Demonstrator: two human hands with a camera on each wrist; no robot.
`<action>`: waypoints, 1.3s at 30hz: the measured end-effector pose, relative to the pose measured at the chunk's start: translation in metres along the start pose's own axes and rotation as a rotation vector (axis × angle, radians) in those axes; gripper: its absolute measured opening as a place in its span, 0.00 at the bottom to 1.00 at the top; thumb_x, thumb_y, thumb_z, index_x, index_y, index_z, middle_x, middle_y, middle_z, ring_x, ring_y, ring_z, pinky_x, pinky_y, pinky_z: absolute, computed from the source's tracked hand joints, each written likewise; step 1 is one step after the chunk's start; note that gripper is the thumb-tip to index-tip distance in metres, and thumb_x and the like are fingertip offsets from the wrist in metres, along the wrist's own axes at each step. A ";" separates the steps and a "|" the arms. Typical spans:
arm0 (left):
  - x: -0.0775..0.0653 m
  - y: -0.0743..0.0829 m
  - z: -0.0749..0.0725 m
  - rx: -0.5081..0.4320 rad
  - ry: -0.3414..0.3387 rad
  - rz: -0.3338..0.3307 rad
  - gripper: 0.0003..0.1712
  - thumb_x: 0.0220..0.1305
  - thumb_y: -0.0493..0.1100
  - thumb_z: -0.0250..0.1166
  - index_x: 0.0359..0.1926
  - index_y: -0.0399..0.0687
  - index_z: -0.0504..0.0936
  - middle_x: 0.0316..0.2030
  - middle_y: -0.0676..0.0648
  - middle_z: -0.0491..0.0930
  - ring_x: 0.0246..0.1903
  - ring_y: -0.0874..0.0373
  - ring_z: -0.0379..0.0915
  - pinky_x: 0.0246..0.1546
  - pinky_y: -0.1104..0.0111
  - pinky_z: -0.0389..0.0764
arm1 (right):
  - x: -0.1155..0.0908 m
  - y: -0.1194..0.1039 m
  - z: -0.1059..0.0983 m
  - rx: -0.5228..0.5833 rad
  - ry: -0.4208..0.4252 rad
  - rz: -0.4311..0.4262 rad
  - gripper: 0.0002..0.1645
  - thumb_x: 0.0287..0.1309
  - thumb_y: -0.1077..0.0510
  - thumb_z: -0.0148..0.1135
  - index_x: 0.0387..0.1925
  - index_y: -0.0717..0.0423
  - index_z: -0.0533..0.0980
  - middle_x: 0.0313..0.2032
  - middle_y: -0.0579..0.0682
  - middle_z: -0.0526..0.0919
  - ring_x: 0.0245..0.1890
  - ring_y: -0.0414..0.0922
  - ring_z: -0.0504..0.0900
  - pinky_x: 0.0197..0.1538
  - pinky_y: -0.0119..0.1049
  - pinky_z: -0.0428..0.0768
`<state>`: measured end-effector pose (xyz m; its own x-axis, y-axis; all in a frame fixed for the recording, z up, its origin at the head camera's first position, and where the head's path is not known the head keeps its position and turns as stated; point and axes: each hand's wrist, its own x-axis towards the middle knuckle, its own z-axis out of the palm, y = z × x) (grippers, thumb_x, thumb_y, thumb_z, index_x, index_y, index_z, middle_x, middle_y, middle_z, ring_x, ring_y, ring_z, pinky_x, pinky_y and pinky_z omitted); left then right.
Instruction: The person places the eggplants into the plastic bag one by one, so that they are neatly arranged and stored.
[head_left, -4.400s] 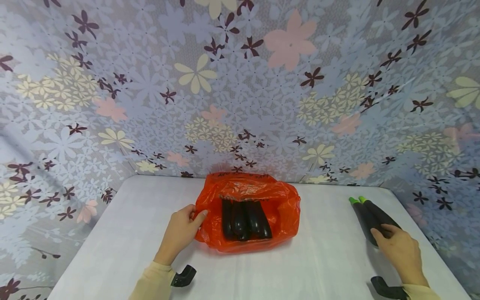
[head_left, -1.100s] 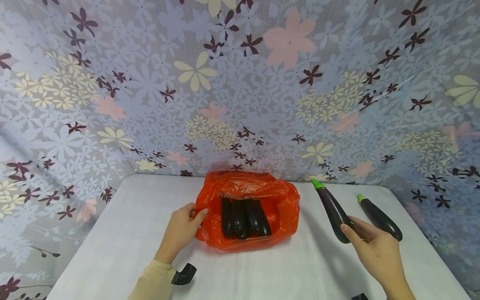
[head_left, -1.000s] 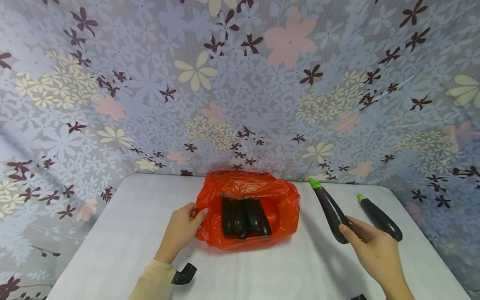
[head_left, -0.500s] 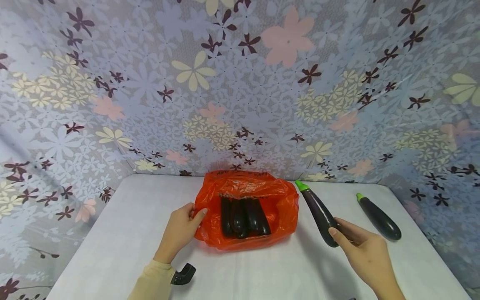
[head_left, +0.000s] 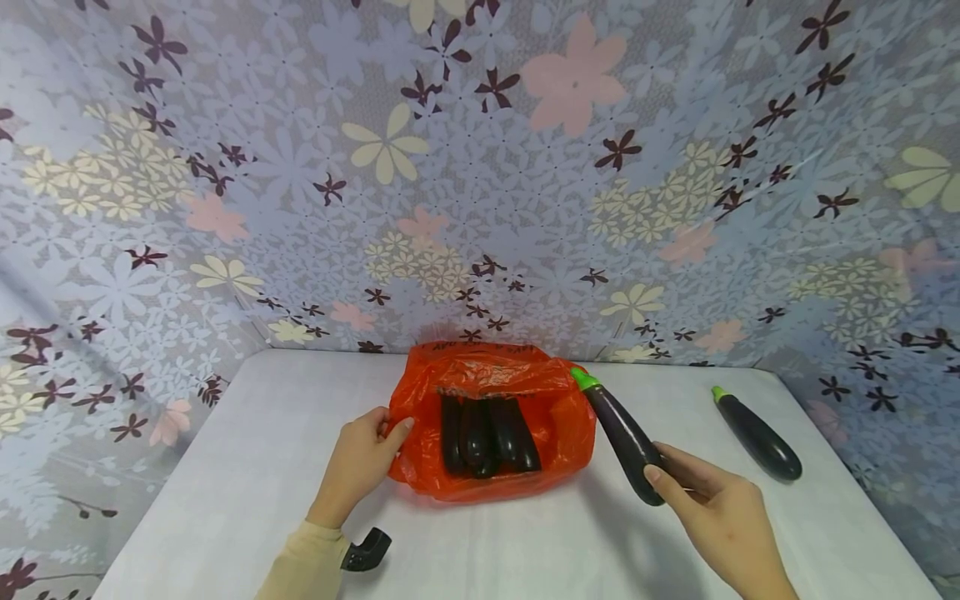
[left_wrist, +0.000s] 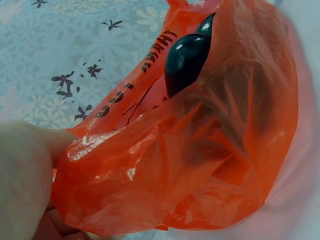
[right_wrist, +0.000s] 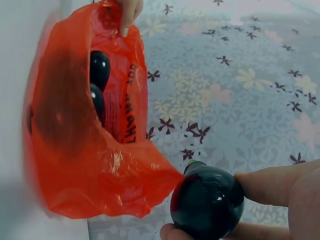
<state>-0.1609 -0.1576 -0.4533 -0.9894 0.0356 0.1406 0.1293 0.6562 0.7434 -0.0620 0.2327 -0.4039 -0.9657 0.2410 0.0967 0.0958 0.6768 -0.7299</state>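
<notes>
A red plastic bag (head_left: 570, 425) lies with its mouth toward me at the table's middle, printed with black letters. Several dark eggplants (head_left: 476, 437) sit side by side inside it. My left hand (head_left: 362, 454) pinches the bag's left edge between thumb and fingers; the left wrist view shows the thumb over the red film (left_wrist: 150, 185). My right hand (head_left: 720, 512) grips another eggplant (head_left: 621, 437) near its rounded end, tilted up and left. Its green stem end overlaps the bag's right edge in the head view. In the right wrist view its round bottom (right_wrist: 207, 202) faces the camera.
One more eggplant (head_left: 759, 435) with a green stem lies at the right of the white table (head_left: 300, 392). A black curved piece (head_left: 366, 550) is at my left wrist by the sleeve (head_left: 303, 562). Flower-patterned cloth (head_left: 480, 167) rises behind and at both sides.
My right hand has picked one eggplant from the pair on the right and carried it left to the bag's right edge. My left hand has kept its hold on the bag.
</notes>
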 end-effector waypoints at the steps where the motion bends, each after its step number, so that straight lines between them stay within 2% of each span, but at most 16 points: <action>1: 0.000 0.000 0.000 0.001 0.000 0.001 0.15 0.69 0.48 0.65 0.30 0.45 0.73 0.18 0.51 0.65 0.19 0.59 0.64 0.19 0.70 0.65 | -0.001 -0.001 0.000 0.005 -0.003 0.003 0.36 0.62 0.37 0.66 0.62 0.57 0.78 0.47 0.58 0.87 0.44 0.49 0.87 0.37 0.26 0.80; 6: -0.001 0.001 -0.001 0.004 0.000 0.004 0.15 0.69 0.48 0.65 0.30 0.45 0.74 0.18 0.51 0.66 0.19 0.59 0.64 0.19 0.70 0.65 | -0.005 -0.006 0.001 0.024 -0.038 0.037 0.39 0.60 0.34 0.66 0.63 0.54 0.77 0.49 0.57 0.86 0.43 0.46 0.87 0.38 0.27 0.80; 13: 0.001 0.001 -0.001 0.002 0.001 0.003 0.14 0.69 0.47 0.65 0.30 0.44 0.74 0.17 0.51 0.66 0.19 0.59 0.64 0.20 0.70 0.65 | -0.009 -0.012 0.007 0.064 -0.102 0.083 0.40 0.58 0.35 0.68 0.63 0.55 0.77 0.50 0.58 0.86 0.40 0.47 0.88 0.44 0.41 0.84; 19: 0.001 0.000 -0.001 0.005 0.000 0.003 0.15 0.69 0.47 0.65 0.30 0.45 0.73 0.17 0.51 0.65 0.19 0.58 0.64 0.20 0.70 0.65 | -0.010 -0.016 0.016 0.034 -0.126 0.062 0.36 0.59 0.40 0.70 0.61 0.57 0.78 0.47 0.55 0.87 0.39 0.45 0.87 0.43 0.40 0.85; 31: 0.000 0.002 -0.001 0.000 -0.012 -0.012 0.14 0.69 0.48 0.65 0.31 0.45 0.74 0.19 0.50 0.67 0.20 0.59 0.65 0.20 0.70 0.67 | -0.005 -0.020 0.025 0.051 -0.168 0.051 0.37 0.58 0.36 0.69 0.58 0.57 0.80 0.44 0.54 0.87 0.37 0.43 0.87 0.41 0.38 0.85; 39: 0.001 0.002 -0.001 -0.005 -0.010 -0.020 0.14 0.69 0.49 0.65 0.31 0.45 0.75 0.19 0.50 0.68 0.21 0.58 0.66 0.20 0.70 0.68 | -0.001 -0.020 0.032 0.044 -0.183 0.067 0.36 0.59 0.37 0.69 0.58 0.60 0.80 0.42 0.54 0.88 0.35 0.44 0.87 0.39 0.40 0.85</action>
<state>-0.1615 -0.1571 -0.4514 -0.9924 0.0306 0.1193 0.1102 0.6533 0.7491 -0.0703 0.1961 -0.4114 -0.9856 0.1515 -0.0746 0.1546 0.6319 -0.7595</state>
